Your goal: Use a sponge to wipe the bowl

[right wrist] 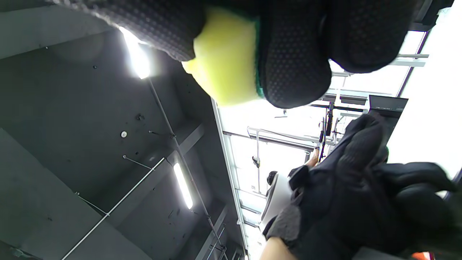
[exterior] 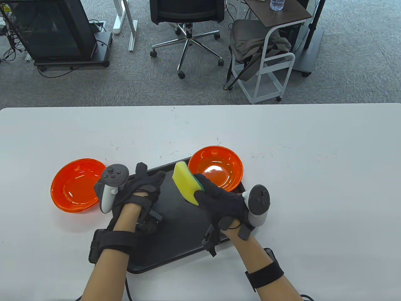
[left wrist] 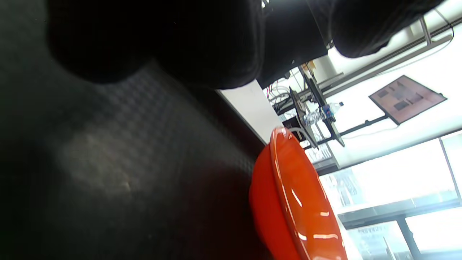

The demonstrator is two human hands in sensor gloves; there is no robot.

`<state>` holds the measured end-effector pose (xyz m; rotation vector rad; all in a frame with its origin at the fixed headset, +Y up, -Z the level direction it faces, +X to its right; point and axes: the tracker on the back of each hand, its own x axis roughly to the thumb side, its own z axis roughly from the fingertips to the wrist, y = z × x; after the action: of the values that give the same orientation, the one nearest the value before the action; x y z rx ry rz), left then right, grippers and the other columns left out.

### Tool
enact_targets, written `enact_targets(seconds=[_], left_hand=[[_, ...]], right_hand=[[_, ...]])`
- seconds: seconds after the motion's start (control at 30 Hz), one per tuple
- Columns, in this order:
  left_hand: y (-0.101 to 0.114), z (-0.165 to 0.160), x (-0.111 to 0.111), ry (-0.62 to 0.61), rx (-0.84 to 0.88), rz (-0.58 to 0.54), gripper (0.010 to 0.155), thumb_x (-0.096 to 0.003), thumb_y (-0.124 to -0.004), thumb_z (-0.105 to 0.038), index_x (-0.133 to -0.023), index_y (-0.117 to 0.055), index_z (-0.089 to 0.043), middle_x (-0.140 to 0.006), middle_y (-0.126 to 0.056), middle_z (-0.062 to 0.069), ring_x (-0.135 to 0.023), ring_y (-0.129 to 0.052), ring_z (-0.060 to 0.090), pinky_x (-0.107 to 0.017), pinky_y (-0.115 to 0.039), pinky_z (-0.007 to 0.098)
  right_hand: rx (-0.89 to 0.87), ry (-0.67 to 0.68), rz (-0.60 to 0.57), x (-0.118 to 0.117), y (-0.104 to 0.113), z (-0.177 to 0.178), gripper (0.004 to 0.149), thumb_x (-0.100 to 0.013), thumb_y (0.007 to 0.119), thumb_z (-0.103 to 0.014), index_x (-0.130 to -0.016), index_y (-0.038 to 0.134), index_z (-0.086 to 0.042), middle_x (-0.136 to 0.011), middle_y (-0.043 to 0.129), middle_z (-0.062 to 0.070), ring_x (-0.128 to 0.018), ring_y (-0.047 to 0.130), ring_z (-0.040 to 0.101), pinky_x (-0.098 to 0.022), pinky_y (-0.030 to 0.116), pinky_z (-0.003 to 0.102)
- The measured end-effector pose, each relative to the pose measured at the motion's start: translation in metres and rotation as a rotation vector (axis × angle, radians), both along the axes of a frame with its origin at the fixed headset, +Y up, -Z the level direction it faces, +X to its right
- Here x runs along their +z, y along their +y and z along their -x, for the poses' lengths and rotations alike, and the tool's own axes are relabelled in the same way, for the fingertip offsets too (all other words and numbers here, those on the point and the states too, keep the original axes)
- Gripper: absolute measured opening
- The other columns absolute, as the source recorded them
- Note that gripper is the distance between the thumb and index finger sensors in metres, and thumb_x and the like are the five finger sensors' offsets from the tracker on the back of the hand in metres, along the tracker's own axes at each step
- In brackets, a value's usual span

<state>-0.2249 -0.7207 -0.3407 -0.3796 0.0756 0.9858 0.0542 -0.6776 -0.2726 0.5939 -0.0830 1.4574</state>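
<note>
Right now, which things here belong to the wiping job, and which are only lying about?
Belong to the job:
- sponge, gripped by the right hand
- orange bowl at the tray corner
- left hand, resting on the black tray

Lying about:
- second orange bowl, left of the tray
- office chair and white cart behind the table

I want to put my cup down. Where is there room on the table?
The white table is bare right of the orange bowl on the black tray and along the far edge. It is crowded around the tray, where both hands and the other orange bowl sit.
</note>
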Motion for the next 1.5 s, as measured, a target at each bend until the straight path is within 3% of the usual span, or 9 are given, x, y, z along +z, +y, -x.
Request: enact_targets(seconds=[0.13, 0.27, 0.43, 0.8, 0.97, 1.2, 1.5], left_hand=[[-0.017, -0.036, -0.013, -0.097, 0.005, 0.089, 0.099, -0.0520, -0.079, -0.064, -0.105, -0.016, -0.010, -0.082, -0.078, 0.015, -0.053, -0.095, 0.028, -0.042, -0.084, 0.047], [-0.022, -0.065, -0.021, -0.135, -0.131, 0.070, 0.105, -0.0488, -0.081, -0.070, -0.106, -0.016, -0.010, -0.082, -0.079, 0.013, -0.053, -0.095, 0.027, -0.042, -0.085, 0.046], [-0.033, -0.088, -0.029, -0.128, -0.113, 0.099, 0.104, -0.0489, -0.081, -0.070, -0.105, -0.018, -0.009, -0.080, -0.081, 0.014, -0.051, -0.097, 0.027, -0.039, -0.087, 0.044], [-0.053, -0.092, -0.038, -0.001, -0.102, 0.084, 0.088, -0.0507, -0.084, -0.054, -0.103, -0.035, -0.004, -0.061, -0.095, 0.004, -0.029, -0.104, 0.016, -0.024, -0.092, 0.037], [-0.062, -0.088, -0.038, 0.072, 0.031, 0.080, 0.074, -0.0511, -0.084, -0.041, -0.103, -0.043, -0.006, -0.055, -0.096, 0.006, -0.023, -0.104, 0.015, -0.021, -0.093, 0.036], [-0.046, -0.057, -0.019, 0.084, 0.046, 0.027, 0.067, -0.0518, -0.081, -0.040, -0.103, -0.051, -0.010, -0.053, -0.095, 0.006, -0.021, -0.103, 0.014, -0.020, -0.093, 0.034], [0.010, 0.007, 0.040, 0.142, 0.053, -0.175, 0.063, -0.0529, -0.078, -0.040, -0.104, -0.054, -0.012, -0.051, -0.095, 0.007, -0.019, -0.102, 0.014, -0.018, -0.092, 0.034]], right_hand=[[-0.008, -0.016, 0.000, -0.003, 0.001, -0.005, 0.051, -0.056, 0.075, -0.029, -0.095, 0.056, -0.003, -0.089, 0.081, 0.028, -0.063, 0.094, 0.039, -0.043, 0.077, 0.056], [-0.017, -0.029, 0.010, -0.005, -0.001, -0.009, 0.051, -0.056, 0.075, -0.029, -0.095, 0.056, -0.003, -0.089, 0.081, 0.028, -0.063, 0.094, 0.039, -0.043, 0.077, 0.056], [-0.020, -0.035, 0.015, -0.006, -0.001, -0.011, 0.051, -0.056, 0.075, -0.029, -0.095, 0.056, -0.003, -0.089, 0.081, 0.028, -0.063, 0.094, 0.039, -0.043, 0.077, 0.056], [-0.026, -0.052, 0.015, -0.007, 0.002, -0.017, 0.051, -0.056, 0.075, -0.029, -0.095, 0.056, -0.003, -0.089, 0.081, 0.028, -0.063, 0.094, 0.039, -0.043, 0.077, 0.056], [-0.017, -0.052, 0.017, -0.006, 0.001, -0.016, 0.051, -0.056, 0.075, -0.029, -0.095, 0.056, -0.003, -0.089, 0.081, 0.028, -0.063, 0.094, 0.039, -0.043, 0.077, 0.056], [-0.008, -0.052, 0.009, -0.006, 0.002, -0.016, 0.051, -0.056, 0.075, -0.029, -0.096, 0.056, -0.003, -0.089, 0.081, 0.028, -0.063, 0.094, 0.039, -0.043, 0.077, 0.056], [0.054, -0.031, -0.014, 0.001, 0.007, -0.005, 0.050, -0.057, 0.075, -0.029, -0.098, 0.056, -0.010, -0.093, 0.079, 0.026, -0.061, 0.099, 0.039, -0.039, 0.083, 0.055]])
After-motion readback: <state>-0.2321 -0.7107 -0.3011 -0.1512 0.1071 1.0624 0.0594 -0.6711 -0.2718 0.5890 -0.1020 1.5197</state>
